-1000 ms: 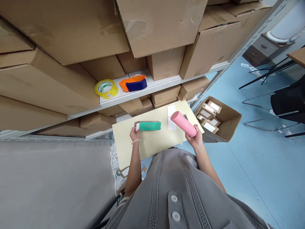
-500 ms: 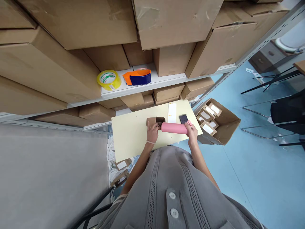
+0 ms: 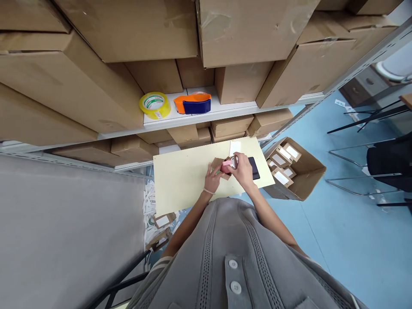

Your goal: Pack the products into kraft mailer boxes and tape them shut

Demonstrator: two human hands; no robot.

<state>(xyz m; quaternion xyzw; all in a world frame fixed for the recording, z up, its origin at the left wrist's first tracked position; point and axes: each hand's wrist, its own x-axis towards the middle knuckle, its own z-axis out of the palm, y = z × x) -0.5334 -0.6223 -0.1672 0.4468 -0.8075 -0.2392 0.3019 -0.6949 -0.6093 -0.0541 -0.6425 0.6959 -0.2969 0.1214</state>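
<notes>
My left hand (image 3: 213, 175) grips a small brown cardboard box (image 3: 217, 164) lying on the pale yellow board (image 3: 180, 180). My right hand (image 3: 243, 169) is wrapped round the end of a pink bottle (image 3: 229, 163), whose other end is inside the box's open mouth. Only a short pink stretch and the shiny end show between my hands. A dark phone (image 3: 254, 167) lies flat on the board just right of my right hand. A white paper slip (image 3: 235, 147) lies behind the bottle.
An open carton (image 3: 298, 171) of small labelled boxes sits on the blue floor at the right. The shelf behind holds yellow tape (image 3: 155, 104) and an orange-blue tape dispenser (image 3: 193, 103) among large cartons. Paper scraps (image 3: 151, 210) lie left of the board. Chairs (image 3: 386, 159) stand far right.
The pink bottle swung from pointing up-left to level, then slid most of its length into the brown box. My hands have come close together. The box turned, hiding its green face.
</notes>
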